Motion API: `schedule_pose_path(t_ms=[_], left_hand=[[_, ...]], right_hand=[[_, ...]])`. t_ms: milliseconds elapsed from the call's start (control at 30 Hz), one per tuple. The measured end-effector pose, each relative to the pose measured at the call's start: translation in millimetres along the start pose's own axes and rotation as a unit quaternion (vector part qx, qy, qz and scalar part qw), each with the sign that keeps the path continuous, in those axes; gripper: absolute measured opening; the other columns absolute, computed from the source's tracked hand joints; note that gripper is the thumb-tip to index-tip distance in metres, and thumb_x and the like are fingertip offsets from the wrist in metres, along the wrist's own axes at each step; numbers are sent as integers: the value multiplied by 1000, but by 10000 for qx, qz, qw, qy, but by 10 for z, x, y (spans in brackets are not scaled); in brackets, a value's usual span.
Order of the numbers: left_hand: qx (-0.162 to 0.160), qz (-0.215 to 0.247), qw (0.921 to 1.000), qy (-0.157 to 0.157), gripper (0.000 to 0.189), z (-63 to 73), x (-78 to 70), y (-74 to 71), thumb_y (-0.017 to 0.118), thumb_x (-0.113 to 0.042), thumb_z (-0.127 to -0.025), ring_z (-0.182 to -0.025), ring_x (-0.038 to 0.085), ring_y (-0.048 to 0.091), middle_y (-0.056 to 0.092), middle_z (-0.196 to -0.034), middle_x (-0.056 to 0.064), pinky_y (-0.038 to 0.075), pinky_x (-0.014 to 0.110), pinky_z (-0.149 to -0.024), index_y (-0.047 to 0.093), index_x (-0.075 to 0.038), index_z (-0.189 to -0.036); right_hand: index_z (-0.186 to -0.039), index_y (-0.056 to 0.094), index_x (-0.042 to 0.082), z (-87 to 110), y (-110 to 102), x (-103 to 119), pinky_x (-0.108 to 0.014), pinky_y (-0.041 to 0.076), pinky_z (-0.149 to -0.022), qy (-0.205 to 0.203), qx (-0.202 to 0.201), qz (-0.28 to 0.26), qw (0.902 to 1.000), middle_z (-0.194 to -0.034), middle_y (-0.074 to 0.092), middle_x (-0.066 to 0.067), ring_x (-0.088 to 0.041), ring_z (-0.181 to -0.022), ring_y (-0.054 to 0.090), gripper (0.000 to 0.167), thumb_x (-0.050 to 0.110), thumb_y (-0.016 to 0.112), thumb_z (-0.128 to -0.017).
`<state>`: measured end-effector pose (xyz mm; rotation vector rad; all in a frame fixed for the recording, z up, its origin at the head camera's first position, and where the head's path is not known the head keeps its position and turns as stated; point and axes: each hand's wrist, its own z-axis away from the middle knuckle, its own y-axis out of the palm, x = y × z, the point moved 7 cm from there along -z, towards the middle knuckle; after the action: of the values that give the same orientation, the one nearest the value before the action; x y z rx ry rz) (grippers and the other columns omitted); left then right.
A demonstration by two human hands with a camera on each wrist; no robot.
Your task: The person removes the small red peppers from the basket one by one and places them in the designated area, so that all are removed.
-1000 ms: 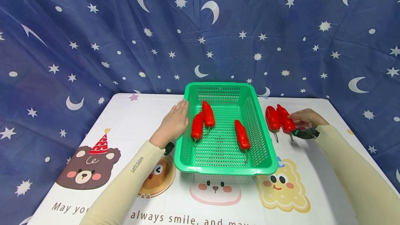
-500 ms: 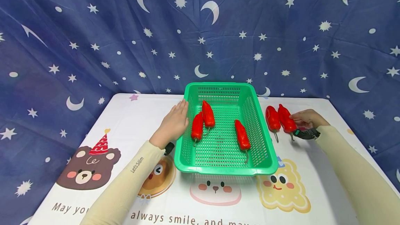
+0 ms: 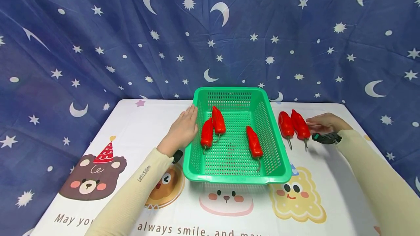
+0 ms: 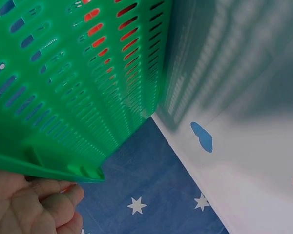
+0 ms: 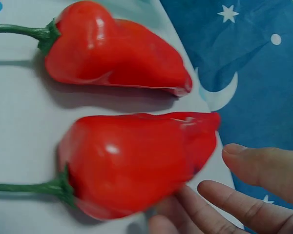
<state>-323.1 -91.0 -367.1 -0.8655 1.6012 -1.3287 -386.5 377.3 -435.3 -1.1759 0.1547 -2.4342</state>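
Observation:
A green plastic basket [image 3: 237, 181] holds several long red peppers, such as this red pepper [image 3: 254, 142] on its right side. My left hand [image 3: 182, 130] rests on the basket's left rim with its fingers extended, and in the left wrist view the fingers [image 4: 53, 202] lie right at the rim. Outside the basket, on the right, two red peppers [image 3: 286, 124] lie side by side, stems toward me. Beside the outer red pepper [image 5: 132, 163] is my right hand [image 3: 326, 123], its thumb and fingers spread apart around the tip end, holding nothing.
The table bears a white cloth [image 3: 154, 115] printed with cartoon faces and lettering. Behind it hangs a dark blue curtain [image 3: 183, 28] with moons and stars, close to the table's far edge. Black straps sit at both wrists.
My right hand has moved off to the right, away from the outer pepper, which shifted slightly. My left hand and the basket have stayed in place.

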Motion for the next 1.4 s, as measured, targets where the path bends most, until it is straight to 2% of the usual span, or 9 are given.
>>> schedule_pose_path(t_ms=[100, 167, 300, 433, 567, 767, 967, 1200, 1400], left_hand=[[-50, 22, 10000, 21, 58, -4, 0, 5, 34, -17, -97, -146, 32, 17, 16, -156, 21, 16, 43, -119, 19, 8, -147], [-77, 42, 10000, 31, 58, -5, -1, 5, 34, -17, -96, -145, 32, 17, 17, -155, 22, 17, 42, -119, 19, 8, -146], [-79, 41, 10000, 45, 58, -4, -1, 7, 34, -17, -96, -145, 32, 17, 17, -155, 22, 17, 43, -119, 20, 8, -146], [-29, 28, 10000, 39, 57, 1, -2, 5, 34, -17, -97, -145, 32, 17, 16, -156, 22, 17, 42, -119, 19, 8, -147], [-13, 27, 10000, 29, 58, 7, -3, 2, 34, -18, -97, -145, 32, 16, 15, -156, 22, 16, 42, -120, 18, 8, -147], [-26, 6, 10000, 30, 57, 1, 4, 5, 33, -17, -97, -145, 32, 17, 17, -155, 22, 16, 43, -119, 19, 8, -146], [-29, 4, 10000, 40, 57, -3, 0, 6, 33, -17, -97, -145, 32, 17, 17, -155, 22, 16, 43, -119, 19, 8, -146], [-22, -24, 10000, 52, 57, -10, 4, 9, 32, -18, -97, -145, 32, 18, 16, -155, 22, 16, 43, -119, 18, 8, -146], [-17, 21, 10000, 40, 58, -7, 5, 7, 33, -18, -97, -145, 32, 17, 15, -156, 21, 16, 42, -120, 18, 8, -147]], right_hand=[[-130, 48, -8, 68, -42, 29, -29, 55, -83, -61, 188, -29, 9998, -82, 67, 9, -10, -80, 69, 44, 21, 50, -97], [-112, 65, 5, 124, -71, 59, -30, 55, -86, -136, 275, -25, 9995, -85, 68, 9, -10, -83, 69, 27, 21, 51, -96], [-81, 70, 25, 241, -105, 147, -31, 54, -89, -263, 386, 43, 9989, -88, 70, 10, -9, -86, 69, 23, 22, 53, -96], [-83, 70, 25, 340, -99, 267, -34, 54, -90, -387, 435, 211, 9981, -90, 70, 9, -8, -85, 69, 22, 23, 52, -96], [-98, 70, 16, 422, -52, 407, -36, 54, -89, -571, 436, 556, 9959, -92, 70, 8, -8, -85, 69, 19, 22, 52, -96], [-125, 56, -5, 558, 99, 625, -40, 53, -91, -844, 509, 1278, 9869, -106, 69, 0, -10, -92, 68, 38, 19, 52, -96], [-133, 44, -12, 706, 310, 870, -40, 52, -92, -1112, 555, 2084, 9701, -124, 62, -17, -19, -103, 66, 53, 24, 54, -95], [-130, 49, -9, 828, 603, 1142, -40, 52, -93, -1274, 741, 2345, 9609, -107, 70, -3, -13, -97, 66, 49, 22, 59, -92], [-130, 50, -8, 895, 872, 1342, -36, 53, -91, -1415, 943, 2671, 9485, -103, 70, 0, -13, -93, 65, 47, 20, 58, -93]])
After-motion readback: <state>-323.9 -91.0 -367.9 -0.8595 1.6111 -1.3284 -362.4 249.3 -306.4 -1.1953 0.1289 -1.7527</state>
